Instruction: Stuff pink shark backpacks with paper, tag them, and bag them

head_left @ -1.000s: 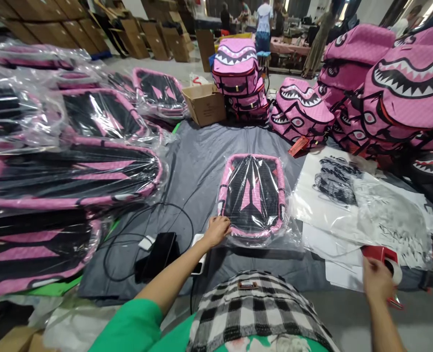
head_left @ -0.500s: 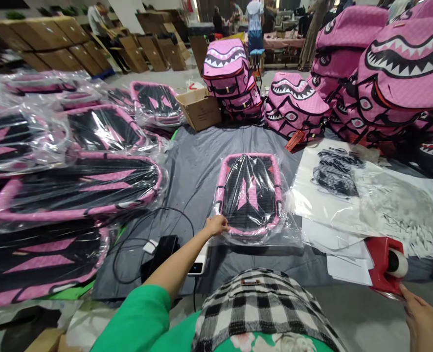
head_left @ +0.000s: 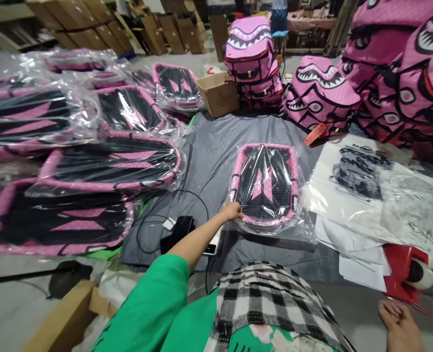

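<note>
A pink and black backpack point(head_left: 263, 183) in a clear plastic bag point(head_left: 300, 230) lies flat in front of me, its back panel and straps up. My left hand point(head_left: 233, 211) is closed on the bag at the backpack's lower left corner. At the lower right, my right hand point(head_left: 401, 322) is just below a red tape dispenser point(head_left: 399, 269) that carries a roll of tape point(head_left: 426, 277). Its fingers are curled together, apart from the dispenser. Whatever they pinch, perhaps a strip of tape, is too blurred to make out.
Bagged backpacks point(head_left: 113, 164) are piled along the left. Pink shark-mouth backpacks point(head_left: 322, 88) stand at the back right beside an open cardboard box point(head_left: 219, 95). White plastic bags point(head_left: 330, 195) and paper sheets point(head_left: 361, 269) lie right. A black phone-like device point(head_left: 177, 232) and cable point(head_left: 141, 230) are left.
My right hand has come away from the dispenser's front end and moved left, its fingers now curled. My left hand stays at the bag's corner. The view has swung left and down.
</note>
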Demonstrator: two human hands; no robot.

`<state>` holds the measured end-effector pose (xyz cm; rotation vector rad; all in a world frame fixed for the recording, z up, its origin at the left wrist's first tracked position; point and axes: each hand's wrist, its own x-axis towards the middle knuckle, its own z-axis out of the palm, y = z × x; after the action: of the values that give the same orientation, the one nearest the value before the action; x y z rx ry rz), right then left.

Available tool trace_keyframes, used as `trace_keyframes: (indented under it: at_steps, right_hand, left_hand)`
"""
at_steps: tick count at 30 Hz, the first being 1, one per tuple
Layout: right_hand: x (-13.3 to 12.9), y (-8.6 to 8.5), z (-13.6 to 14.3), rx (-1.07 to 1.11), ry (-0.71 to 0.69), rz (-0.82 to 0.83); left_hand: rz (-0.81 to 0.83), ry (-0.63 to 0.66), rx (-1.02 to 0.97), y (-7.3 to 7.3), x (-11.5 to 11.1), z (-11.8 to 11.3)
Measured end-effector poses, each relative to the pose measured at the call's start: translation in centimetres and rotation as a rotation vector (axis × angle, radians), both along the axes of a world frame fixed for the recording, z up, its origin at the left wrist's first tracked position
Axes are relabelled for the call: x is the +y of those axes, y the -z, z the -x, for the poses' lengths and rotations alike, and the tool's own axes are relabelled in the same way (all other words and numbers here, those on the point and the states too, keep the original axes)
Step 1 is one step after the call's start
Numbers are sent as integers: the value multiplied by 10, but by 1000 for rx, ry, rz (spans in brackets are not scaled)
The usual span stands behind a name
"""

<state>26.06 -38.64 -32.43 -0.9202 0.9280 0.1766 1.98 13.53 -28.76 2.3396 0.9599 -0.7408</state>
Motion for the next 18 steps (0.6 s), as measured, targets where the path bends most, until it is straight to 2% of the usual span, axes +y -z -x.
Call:
trace_keyframes:
  at_steps: [1,3,5,6,8,10,12,15,18]
  right_hand:
    - [19,-1,4,-40,-89,-52]
    - [66,-7,18,-154,-353,-146]
    - [123,-20,35,-288,-686,-203]
    - [154,-27,44,-361,-899,-202]
    - [217,-44,62,-542,-1312,-117]
    - [278,-60,74,-782,-1751,35]
    - [332,-72,82,-1073,-2106,193]
    - [394,-76,87,-1341,-2456,466]
    - [429,-64,91,-1374,-2614,651]
  left_hand:
    - [5,-2,-5,1,1,0]
    - [14,-5,-19,1,1,1]
    - [21,-4,-42,1,1,3]
    - [26,-2,-56,1,1,4]
    - [37,5,-87,1,1,6]
    - [45,12,-118,2,2,8]
    - [50,18,-149,3,4,10]
    - [66,26,-195,5,7,11]
    - [80,26,-232,8,8,11]
